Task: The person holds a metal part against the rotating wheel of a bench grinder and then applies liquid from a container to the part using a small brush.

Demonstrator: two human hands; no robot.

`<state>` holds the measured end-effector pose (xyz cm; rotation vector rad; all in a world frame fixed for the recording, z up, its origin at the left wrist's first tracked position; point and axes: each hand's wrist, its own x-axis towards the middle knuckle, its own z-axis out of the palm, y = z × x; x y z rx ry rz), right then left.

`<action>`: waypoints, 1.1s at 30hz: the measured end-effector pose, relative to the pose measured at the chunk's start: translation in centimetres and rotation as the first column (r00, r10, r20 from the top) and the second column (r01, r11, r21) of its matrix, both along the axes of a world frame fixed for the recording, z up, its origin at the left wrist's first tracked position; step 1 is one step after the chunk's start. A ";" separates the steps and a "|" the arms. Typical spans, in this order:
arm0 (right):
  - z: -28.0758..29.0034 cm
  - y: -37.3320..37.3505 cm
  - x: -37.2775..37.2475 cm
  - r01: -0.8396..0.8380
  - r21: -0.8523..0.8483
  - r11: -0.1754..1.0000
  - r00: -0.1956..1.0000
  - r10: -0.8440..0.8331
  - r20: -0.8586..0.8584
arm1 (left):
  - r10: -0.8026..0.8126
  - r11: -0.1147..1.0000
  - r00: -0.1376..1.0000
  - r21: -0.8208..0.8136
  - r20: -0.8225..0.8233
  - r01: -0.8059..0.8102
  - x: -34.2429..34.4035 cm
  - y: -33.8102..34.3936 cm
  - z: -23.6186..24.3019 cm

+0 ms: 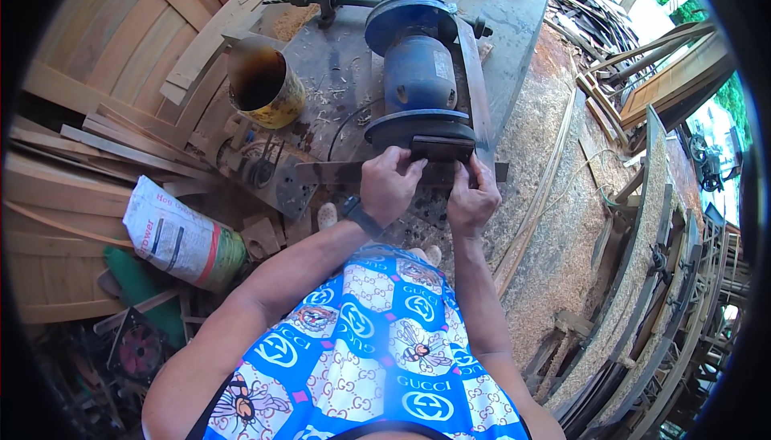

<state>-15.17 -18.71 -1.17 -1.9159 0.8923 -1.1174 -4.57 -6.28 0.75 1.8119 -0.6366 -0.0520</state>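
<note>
Head view: a blue grinder [419, 79] stands on the grey desk [518, 42], and a dark block [443, 148] sits at its near wheel [393, 132], in front of the person. The left hand [389, 187] pinches the block's left end between thumb and fingers, and the right hand [474, 203] grips its right end the same way, so neither is free. A flat bar [337, 173] runs crosswise just below the block. The step in hand looks like grinding or dressing one face or edge of the block (whether it truly touches the wheel, or the wheel is turning, I cannot tell). The next move probably calls for light, even pressure from both sides, with the angle held steady and the fingertips kept off the rim. As for writing, a white bag [178, 230] at the left carries large red print, the blue-and-white clothing [365, 319] repeats lettering and a round emblem among insect figures, and a pale label [442, 64] on the grinder's body is too small to read.
</note>
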 end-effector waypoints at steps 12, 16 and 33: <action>0.2 0.0 0.2 0.006 -0.034 0.999 1.000 -0.006 -0.022 | -0.019 0.999 0.998 -0.042 -0.057 0.017 0.1 0.0 0.0; 0.1 0.1 0.4 0.007 -0.023 1.000 1.000 -0.007 -0.012 | -0.010 1.000 0.999 -0.020 -0.046 0.009 0.1 0.1 0.1; -0.2 0.2 0.8 -0.019 -0.140 0.990 0.998 0.011 -0.055 | 0.013 0.999 1.000 -0.050 -0.011 -0.013 0.8 0.5 0.6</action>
